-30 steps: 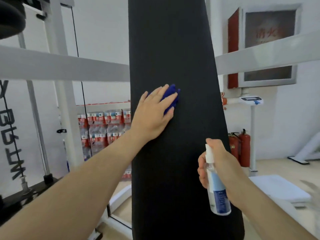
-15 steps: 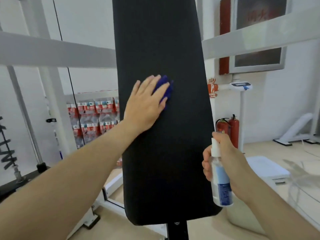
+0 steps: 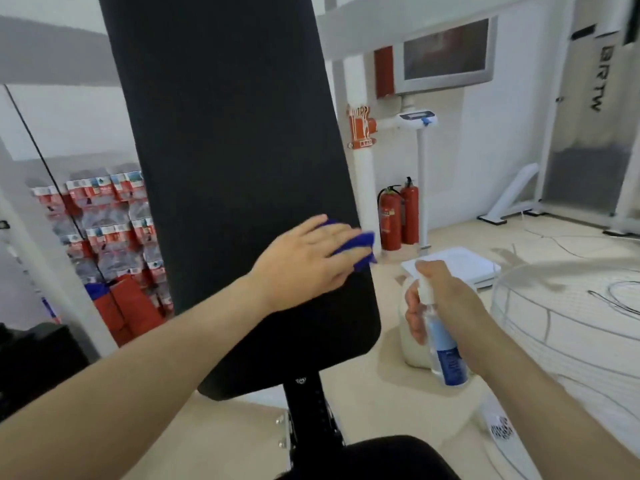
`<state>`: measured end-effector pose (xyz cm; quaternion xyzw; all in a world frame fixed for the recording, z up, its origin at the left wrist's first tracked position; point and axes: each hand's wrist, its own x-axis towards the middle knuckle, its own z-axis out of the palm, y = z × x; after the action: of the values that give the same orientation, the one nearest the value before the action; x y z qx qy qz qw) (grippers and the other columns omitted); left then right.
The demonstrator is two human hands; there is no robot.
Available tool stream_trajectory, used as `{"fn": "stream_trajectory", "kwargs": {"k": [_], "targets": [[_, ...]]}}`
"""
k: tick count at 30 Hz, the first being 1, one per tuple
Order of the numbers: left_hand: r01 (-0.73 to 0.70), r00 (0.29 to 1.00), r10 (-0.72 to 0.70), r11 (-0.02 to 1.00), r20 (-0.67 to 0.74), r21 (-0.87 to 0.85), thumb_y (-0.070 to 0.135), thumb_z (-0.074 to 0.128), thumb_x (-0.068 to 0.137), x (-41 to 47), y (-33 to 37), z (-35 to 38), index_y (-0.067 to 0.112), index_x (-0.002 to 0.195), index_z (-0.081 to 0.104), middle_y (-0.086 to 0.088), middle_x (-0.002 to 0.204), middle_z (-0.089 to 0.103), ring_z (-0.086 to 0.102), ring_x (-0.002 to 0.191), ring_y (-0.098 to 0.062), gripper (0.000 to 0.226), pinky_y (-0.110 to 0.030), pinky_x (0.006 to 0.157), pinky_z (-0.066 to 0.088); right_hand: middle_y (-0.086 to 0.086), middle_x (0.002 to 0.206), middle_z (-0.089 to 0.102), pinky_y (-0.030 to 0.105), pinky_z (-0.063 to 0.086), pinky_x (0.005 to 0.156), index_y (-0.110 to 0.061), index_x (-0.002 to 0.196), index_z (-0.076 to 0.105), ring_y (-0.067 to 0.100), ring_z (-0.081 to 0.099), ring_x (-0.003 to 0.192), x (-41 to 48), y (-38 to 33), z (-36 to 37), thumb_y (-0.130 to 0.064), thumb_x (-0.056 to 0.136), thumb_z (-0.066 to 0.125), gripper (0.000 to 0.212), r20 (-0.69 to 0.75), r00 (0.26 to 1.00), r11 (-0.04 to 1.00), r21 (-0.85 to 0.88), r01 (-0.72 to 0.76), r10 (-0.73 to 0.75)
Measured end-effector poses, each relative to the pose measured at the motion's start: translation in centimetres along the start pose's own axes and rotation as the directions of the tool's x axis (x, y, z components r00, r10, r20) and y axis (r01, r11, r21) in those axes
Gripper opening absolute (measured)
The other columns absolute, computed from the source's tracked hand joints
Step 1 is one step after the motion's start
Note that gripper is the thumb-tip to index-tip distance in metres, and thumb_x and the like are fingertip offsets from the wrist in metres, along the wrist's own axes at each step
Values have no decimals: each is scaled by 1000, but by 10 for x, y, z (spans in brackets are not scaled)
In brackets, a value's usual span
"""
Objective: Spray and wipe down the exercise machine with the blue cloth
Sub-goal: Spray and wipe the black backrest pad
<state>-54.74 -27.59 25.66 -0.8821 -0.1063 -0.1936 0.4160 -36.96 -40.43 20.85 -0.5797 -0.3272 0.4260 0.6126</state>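
The exercise machine's tall black back pad (image 3: 228, 140) stands upright in front of me on a black post (image 3: 308, 407). My left hand (image 3: 304, 261) lies flat on the pad's lower right part, fingers straight, pressing the blue cloth (image 3: 356, 245) against it; the cloth sticks out past my fingertips at the pad's right edge. To the right of the pad, my right hand (image 3: 440, 303) grips a clear spray bottle (image 3: 443, 344) with a blue label, nozzle up, held away from the pad.
White frame bars (image 3: 52, 64) of the machine run behind the pad. Stacked packs of bottled water (image 3: 104, 216) fill the back left. Two red fire extinguishers (image 3: 398, 216) and a white scale (image 3: 457, 265) stand at the right wall. A black seat (image 3: 374, 459) is below me.
My left hand has slid the blue cloth down the pad from its middle to its lower right edge. The view has tilted down, showing the pad's bottom and the post.
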Motion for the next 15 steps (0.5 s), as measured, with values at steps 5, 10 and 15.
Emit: {"fn": "stream_trajectory", "kwargs": {"k": [5, 10, 15], "targets": [[518, 823, -524, 851, -218, -91, 24, 49, 97, 13, -9, -2, 16, 130, 57, -12, 133, 59, 54, 124, -26, 35, -44, 113, 29, 14, 51, 45, 27, 37, 46, -7, 52, 50, 23, 43, 40, -6, 52, -12, -34, 89, 44, 46, 23, 1000, 999, -48, -19, 20], [455, 870, -465, 885, -165, -100, 21, 52, 95, 12, 12, -1, 14, 129, 58, -11, 137, 56, 50, 128, -27, 35, -47, 114, 26, 15, 46, 45, 28, 36, 45, -9, 47, 49, 24, 42, 37, -13, 82, 1, -39, 91, 45, 53, -13, 998, 995, 82, -60, 61], [305, 949, -307, 951, -64, -41, 20, 58, 91, -7, 52, 8, 17, 129, 59, -9, 139, 54, 50, 129, -26, 37, -50, 113, 29, 15, 44, 45, 27, 36, 46, -9, 47, 47, 24, 43, 37, -16, 92, 10, -37, 92, 43, 53, 1, 999, 996, 84, -37, 37]]}}
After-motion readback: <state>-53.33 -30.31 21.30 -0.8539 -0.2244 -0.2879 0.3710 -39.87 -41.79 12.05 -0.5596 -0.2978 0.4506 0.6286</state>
